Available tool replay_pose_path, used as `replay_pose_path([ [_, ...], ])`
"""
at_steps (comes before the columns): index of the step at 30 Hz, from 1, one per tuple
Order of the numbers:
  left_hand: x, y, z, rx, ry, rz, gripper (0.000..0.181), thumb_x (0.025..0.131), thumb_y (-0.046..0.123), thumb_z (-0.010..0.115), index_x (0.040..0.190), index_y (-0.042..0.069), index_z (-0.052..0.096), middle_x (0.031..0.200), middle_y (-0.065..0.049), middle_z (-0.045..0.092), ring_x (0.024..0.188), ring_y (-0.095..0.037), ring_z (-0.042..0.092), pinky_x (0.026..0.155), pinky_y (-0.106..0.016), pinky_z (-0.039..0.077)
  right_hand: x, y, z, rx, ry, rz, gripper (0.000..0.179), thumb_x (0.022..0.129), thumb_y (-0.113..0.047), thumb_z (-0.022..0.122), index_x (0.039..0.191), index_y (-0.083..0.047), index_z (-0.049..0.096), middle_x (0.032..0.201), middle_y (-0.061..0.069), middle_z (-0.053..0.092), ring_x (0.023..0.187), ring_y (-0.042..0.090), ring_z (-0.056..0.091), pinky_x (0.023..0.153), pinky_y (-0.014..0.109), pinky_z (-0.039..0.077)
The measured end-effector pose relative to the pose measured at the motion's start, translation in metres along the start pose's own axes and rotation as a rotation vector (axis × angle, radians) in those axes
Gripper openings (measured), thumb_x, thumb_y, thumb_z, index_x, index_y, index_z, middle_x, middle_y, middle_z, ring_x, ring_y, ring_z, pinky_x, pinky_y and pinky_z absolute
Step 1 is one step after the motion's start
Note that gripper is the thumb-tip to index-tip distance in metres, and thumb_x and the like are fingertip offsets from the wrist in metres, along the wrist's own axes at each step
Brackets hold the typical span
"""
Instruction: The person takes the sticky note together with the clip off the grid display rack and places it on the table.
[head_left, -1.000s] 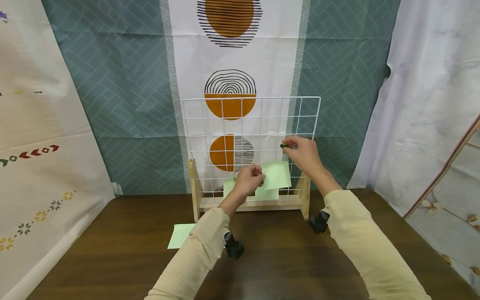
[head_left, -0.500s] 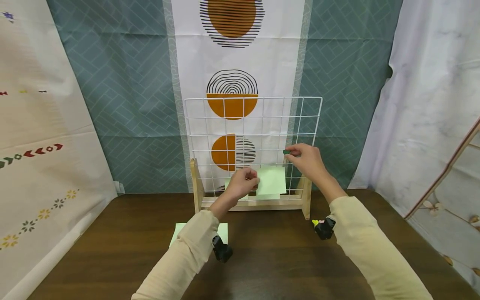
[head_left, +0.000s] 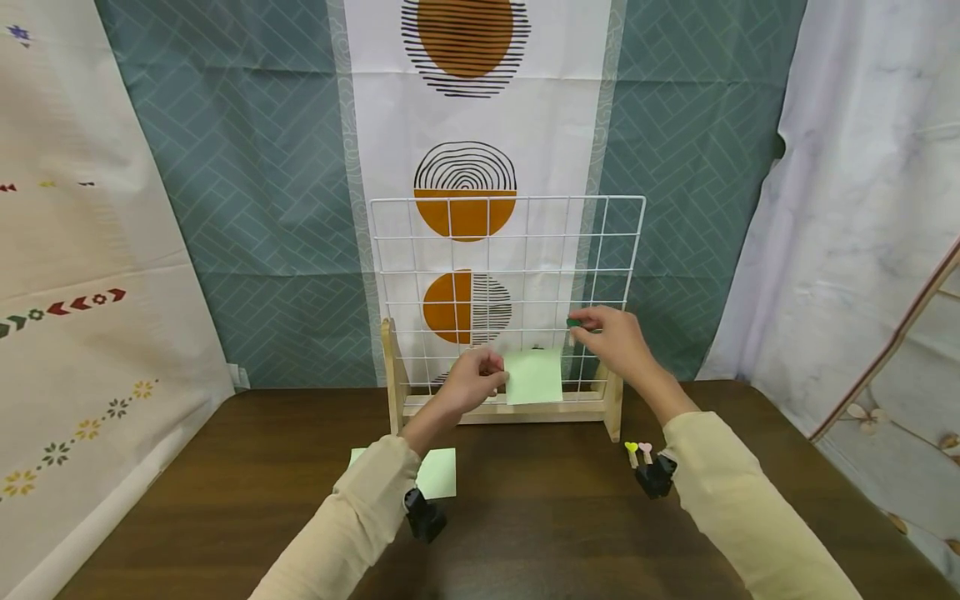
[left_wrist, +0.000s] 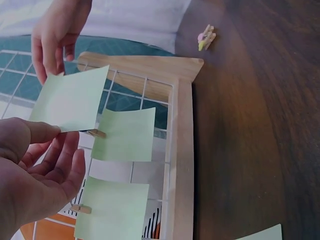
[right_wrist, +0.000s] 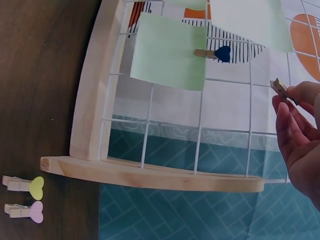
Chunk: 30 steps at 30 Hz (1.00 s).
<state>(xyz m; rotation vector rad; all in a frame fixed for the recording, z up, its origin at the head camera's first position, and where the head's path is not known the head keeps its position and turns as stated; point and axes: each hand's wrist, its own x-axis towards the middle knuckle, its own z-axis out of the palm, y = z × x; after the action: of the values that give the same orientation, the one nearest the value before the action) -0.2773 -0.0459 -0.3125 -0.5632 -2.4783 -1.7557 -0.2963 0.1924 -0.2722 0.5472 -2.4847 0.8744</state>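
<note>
My left hand (head_left: 471, 379) pinches the edge of a pale green paper note (left_wrist: 72, 100) between thumb and fingers, in front of a white wire grid (head_left: 506, 271). My right hand (head_left: 613, 335), right of the note, pinches a small wooden clothespin (right_wrist: 280, 88) with a green end, apart from the paper. Two other green notes hang on the lower grid. One clipped note (right_wrist: 170, 52) has a clothespin with a dark blue heart (right_wrist: 222, 54); the other note (left_wrist: 112, 210) has a wooden clothespin (left_wrist: 81, 208) at its edge.
The grid stands in a wooden base (head_left: 510, 412) on a dark table (head_left: 525, 525). Green paper (head_left: 437, 473) lies at the front left, partly under the left arm. Clothespins with a yellow heart (right_wrist: 36, 188) and a pink heart (right_wrist: 36, 212) lie right of the base.
The left hand has carried the note down and left in front of the grid. The right hand has lowered with its clothespin. The loose heart clothespins have come into sight.
</note>
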Motion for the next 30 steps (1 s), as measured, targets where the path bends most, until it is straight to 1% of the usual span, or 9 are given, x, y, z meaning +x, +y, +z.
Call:
replay_pose_path([
  [3, -0.003, -0.003, -0.001, -0.007, -0.019, -0.009, 0.006, 0.091, -0.003, 0.06, 0.095, -0.007, 0.057, 0.081, -0.01, 0.059, 0.076, -0.026, 0.064, 0.069, -0.032, 0.054, -0.004, 0.003, 0.002, -0.002, -0.009, 0.004, 0.027, 0.092, -0.011, 0.063, 0.116, 0.002, 0.067, 0.106, 0.02, 0.067, 0.098, 0.035, 0.061, 0.072, 0.047, 0.05],
  [6, -0.007, -0.005, -0.002, 0.002, -0.026, -0.018, 0.005, 0.092, -0.002, 0.06, 0.095, -0.005, 0.058, 0.081, -0.009, 0.06, 0.076, -0.022, 0.063, 0.071, -0.033, 0.055, -0.008, 0.007, 0.004, -0.001, -0.012, 0.003, 0.027, 0.092, -0.012, 0.063, 0.116, 0.001, 0.067, 0.105, 0.019, 0.068, 0.097, 0.035, 0.061, 0.077, 0.049, 0.049],
  [9, -0.012, -0.008, -0.004, 0.005, -0.032, -0.002, 0.005, 0.091, -0.002, 0.059, 0.094, -0.006, 0.058, 0.081, -0.01, 0.061, 0.075, -0.023, 0.064, 0.071, -0.036, 0.055, -0.012, 0.01, 0.005, 0.003, -0.011, -0.001, 0.027, 0.092, -0.011, 0.062, 0.116, 0.001, 0.067, 0.107, 0.019, 0.067, 0.098, 0.035, 0.061, 0.079, 0.051, 0.049],
  [13, -0.02, -0.015, -0.006, -0.001, -0.053, 0.014, 0.007, 0.091, -0.003, 0.059, 0.095, -0.009, 0.057, 0.082, -0.014, 0.062, 0.078, -0.03, 0.065, 0.072, -0.04, 0.056, -0.017, 0.014, 0.005, -0.001, -0.008, 0.003, 0.026, 0.092, -0.01, 0.062, 0.115, 0.001, 0.068, 0.112, 0.019, 0.065, 0.097, 0.035, 0.063, 0.075, 0.048, 0.051],
  [14, -0.022, -0.016, -0.006, -0.004, -0.057, 0.012, 0.007, 0.092, -0.003, 0.059, 0.095, -0.009, 0.057, 0.083, -0.014, 0.062, 0.079, -0.031, 0.065, 0.072, -0.04, 0.056, -0.019, 0.016, 0.006, -0.004, -0.009, 0.006, 0.026, 0.092, -0.01, 0.062, 0.115, 0.001, 0.068, 0.112, 0.02, 0.064, 0.096, 0.035, 0.063, 0.071, 0.047, 0.051],
  [17, -0.027, -0.021, -0.007, -0.018, -0.061, -0.016, 0.008, 0.092, -0.003, 0.059, 0.096, -0.01, 0.056, 0.085, -0.014, 0.061, 0.08, -0.032, 0.064, 0.074, -0.042, 0.055, -0.024, 0.019, 0.007, -0.002, -0.028, 0.03, 0.026, 0.092, -0.01, 0.063, 0.114, 0.001, 0.068, 0.113, 0.02, 0.064, 0.096, 0.035, 0.064, 0.069, 0.045, 0.053],
  [22, -0.032, -0.03, -0.009, -0.021, -0.058, -0.049, 0.006, 0.091, -0.004, 0.059, 0.094, -0.007, 0.056, 0.083, -0.01, 0.06, 0.076, -0.022, 0.062, 0.073, -0.04, 0.055, -0.032, 0.025, 0.011, 0.001, -0.082, 0.063, 0.026, 0.091, -0.01, 0.064, 0.114, 0.001, 0.068, 0.111, 0.021, 0.066, 0.098, 0.037, 0.064, 0.073, 0.047, 0.054],
  [25, -0.033, -0.035, -0.011, -0.013, -0.063, -0.062, 0.004, 0.091, -0.003, 0.06, 0.092, -0.005, 0.056, 0.082, -0.009, 0.059, 0.075, -0.018, 0.06, 0.071, -0.035, 0.054, -0.036, 0.028, 0.012, 0.004, -0.093, 0.064, 0.026, 0.091, -0.01, 0.064, 0.114, 0.001, 0.068, 0.109, 0.021, 0.067, 0.097, 0.037, 0.064, 0.074, 0.049, 0.053],
  [30, -0.036, -0.04, -0.013, -0.001, -0.07, -0.076, 0.004, 0.091, -0.003, 0.06, 0.093, -0.005, 0.056, 0.082, -0.008, 0.059, 0.074, -0.017, 0.06, 0.071, -0.036, 0.054, -0.042, 0.032, 0.013, 0.011, -0.096, 0.06, 0.025, 0.091, -0.008, 0.063, 0.113, 0.002, 0.069, 0.107, 0.02, 0.067, 0.095, 0.037, 0.064, 0.073, 0.048, 0.053],
])
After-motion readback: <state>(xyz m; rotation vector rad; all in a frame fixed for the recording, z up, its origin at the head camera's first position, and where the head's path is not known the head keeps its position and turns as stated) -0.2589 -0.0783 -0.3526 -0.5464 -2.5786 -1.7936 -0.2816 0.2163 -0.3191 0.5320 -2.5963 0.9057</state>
